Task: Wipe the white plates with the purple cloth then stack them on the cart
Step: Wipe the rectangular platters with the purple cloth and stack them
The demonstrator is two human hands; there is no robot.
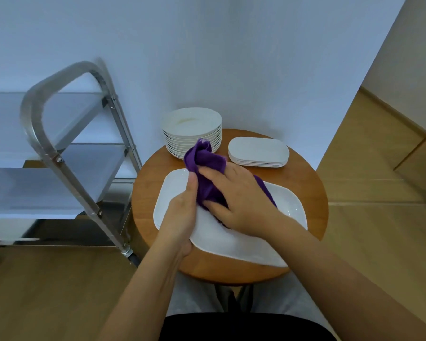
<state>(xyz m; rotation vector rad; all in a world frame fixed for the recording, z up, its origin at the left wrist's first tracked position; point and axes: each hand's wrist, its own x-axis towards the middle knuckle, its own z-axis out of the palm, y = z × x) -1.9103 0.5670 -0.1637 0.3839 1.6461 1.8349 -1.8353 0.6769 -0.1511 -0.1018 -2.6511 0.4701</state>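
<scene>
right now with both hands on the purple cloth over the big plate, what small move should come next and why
Probably sweep the purple cloth across the large plate with the right hand while the left hand lets go to steady the rim. The cloth is bunched at the plate's middle, most of the plate is uncovered, and no plates show on the cart.

Large white rectangular plate [288,205] lies flat (possibly stacked), bunched purple cloth [207,183] on it.
</scene>
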